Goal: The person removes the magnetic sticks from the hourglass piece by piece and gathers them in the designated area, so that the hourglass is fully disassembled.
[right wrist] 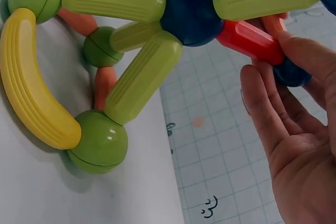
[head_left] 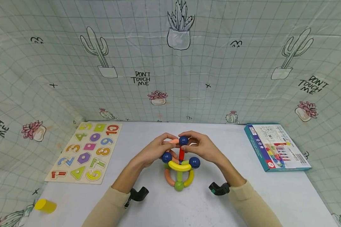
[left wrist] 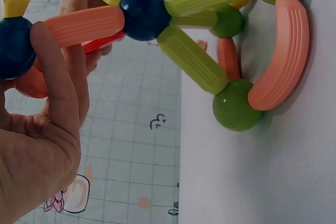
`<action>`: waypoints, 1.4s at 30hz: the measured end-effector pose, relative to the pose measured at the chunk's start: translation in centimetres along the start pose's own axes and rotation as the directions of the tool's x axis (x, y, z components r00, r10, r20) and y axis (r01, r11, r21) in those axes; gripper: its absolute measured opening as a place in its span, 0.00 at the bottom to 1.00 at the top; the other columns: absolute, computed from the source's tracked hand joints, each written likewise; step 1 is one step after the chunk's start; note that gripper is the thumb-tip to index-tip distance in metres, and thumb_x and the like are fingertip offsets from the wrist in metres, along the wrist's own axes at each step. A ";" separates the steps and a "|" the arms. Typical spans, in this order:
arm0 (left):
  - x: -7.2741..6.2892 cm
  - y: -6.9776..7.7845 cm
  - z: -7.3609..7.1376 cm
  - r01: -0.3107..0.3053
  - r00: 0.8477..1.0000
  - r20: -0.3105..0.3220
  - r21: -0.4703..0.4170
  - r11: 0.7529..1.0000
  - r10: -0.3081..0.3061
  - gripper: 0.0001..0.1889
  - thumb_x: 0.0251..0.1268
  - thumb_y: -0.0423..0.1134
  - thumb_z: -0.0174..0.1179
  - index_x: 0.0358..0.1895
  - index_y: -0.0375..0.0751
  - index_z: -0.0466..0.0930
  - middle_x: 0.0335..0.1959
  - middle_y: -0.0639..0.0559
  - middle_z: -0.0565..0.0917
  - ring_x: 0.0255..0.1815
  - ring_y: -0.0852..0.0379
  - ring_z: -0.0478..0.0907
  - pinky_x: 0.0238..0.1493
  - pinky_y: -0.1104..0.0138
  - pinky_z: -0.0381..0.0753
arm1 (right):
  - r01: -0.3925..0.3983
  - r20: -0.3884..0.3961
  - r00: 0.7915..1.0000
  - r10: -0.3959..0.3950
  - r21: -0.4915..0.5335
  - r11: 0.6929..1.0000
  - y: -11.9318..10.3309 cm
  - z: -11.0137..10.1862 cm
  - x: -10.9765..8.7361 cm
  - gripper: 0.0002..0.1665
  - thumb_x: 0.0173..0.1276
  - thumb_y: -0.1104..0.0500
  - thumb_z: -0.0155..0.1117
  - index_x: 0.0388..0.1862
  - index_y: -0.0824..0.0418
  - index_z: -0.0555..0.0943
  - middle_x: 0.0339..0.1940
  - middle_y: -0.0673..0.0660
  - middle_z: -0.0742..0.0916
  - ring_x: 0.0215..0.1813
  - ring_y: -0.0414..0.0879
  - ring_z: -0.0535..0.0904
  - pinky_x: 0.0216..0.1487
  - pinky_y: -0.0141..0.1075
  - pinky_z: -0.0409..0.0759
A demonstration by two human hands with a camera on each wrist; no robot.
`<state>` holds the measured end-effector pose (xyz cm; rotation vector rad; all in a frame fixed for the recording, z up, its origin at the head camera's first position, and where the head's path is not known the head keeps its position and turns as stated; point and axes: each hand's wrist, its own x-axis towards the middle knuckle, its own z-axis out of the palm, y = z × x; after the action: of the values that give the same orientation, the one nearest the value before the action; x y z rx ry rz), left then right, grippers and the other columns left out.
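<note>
A magnetic ball-and-rod model [head_left: 179, 176] stands on the table, with green balls at its base and green rods rising to a central blue ball [left wrist: 146, 15]. From that ball a red rod [right wrist: 252, 43] goes up to a top blue ball [head_left: 183, 140]. My right hand [head_left: 201, 146] pinches this top ball where it meets the red rod. My left hand [head_left: 154, 150] grips a curved orange rod [left wrist: 32, 81] beside the left blue ball [head_left: 166, 157], one finger touching that ball. Yellow curved rod [head_left: 179, 166] spans the left ball and the right blue ball [head_left: 194, 162].
A wooden number puzzle board [head_left: 84, 154] lies at the left. At the right is a flat toy box [head_left: 278, 147]. A yellow cylinder [head_left: 45, 206] lies near the front left edge. Behind the white table [head_left: 193, 206] hangs a printed cloth [head_left: 125, 47].
</note>
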<state>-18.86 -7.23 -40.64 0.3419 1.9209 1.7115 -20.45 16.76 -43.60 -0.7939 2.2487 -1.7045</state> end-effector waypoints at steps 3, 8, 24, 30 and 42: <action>-0.1 0.0 0.0 -0.005 1.000 -0.003 -0.004 1.000 0.005 0.19 0.77 0.39 0.51 0.65 0.39 0.65 0.51 0.40 0.85 0.35 0.48 0.88 0.44 0.57 0.87 | 0.012 -0.019 1.000 -0.012 -0.028 1.000 -0.2 0.2 0.0 0.25 0.68 0.60 0.71 0.63 0.57 0.78 0.50 0.56 0.85 0.46 0.54 0.82 0.46 0.53 0.85; -0.2 0.0 0.0 -0.014 1.000 0.000 0.000 1.000 0.014 0.19 0.77 0.39 0.51 0.66 0.40 0.65 0.53 0.40 0.85 0.35 0.49 0.88 0.44 0.57 0.87 | 0.042 -0.046 0.998 -0.045 -0.068 0.997 -0.5 0.4 0.0 0.25 0.67 0.61 0.71 0.63 0.58 0.78 0.52 0.55 0.83 0.47 0.54 0.82 0.46 0.41 0.86; -0.2 0.1 0.0 -0.026 1.000 0.004 0.008 1.000 0.026 0.18 0.78 0.38 0.50 0.66 0.40 0.66 0.48 0.39 0.86 0.34 0.47 0.89 0.47 0.58 0.86 | 0.120 -0.089 0.988 -0.126 -0.073 0.990 0.0 1.0 0.1 0.25 0.66 0.66 0.71 0.60 0.63 0.75 0.53 0.57 0.81 0.48 0.51 0.84 0.50 0.38 0.84; -0.2 -0.1 0.0 -0.029 1.000 0.004 0.018 0.999 0.029 0.19 0.78 0.38 0.50 0.66 0.39 0.66 0.51 0.38 0.85 0.34 0.48 0.88 0.47 0.59 0.86 | 0.134 -0.090 0.986 -0.143 -0.094 0.986 -0.1 1.0 -0.1 0.25 0.67 0.64 0.71 0.60 0.61 0.74 0.53 0.56 0.81 0.47 0.50 0.84 0.50 0.39 0.84; -0.2 0.0 0.2 -0.038 0.999 0.001 0.023 0.999 0.038 0.18 0.78 0.38 0.51 0.66 0.39 0.67 0.40 0.38 0.87 0.34 0.44 0.88 0.46 0.58 0.86 | 0.143 -0.101 0.983 -0.152 -0.098 0.985 0.1 1.2 -0.1 0.24 0.66 0.65 0.72 0.56 0.53 0.73 0.51 0.57 0.80 0.44 0.49 0.86 0.49 0.43 0.86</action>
<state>-18.63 -7.16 -40.64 0.3895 1.9466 1.7150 -19.85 15.82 -44.13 -0.9314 2.4090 -1.7596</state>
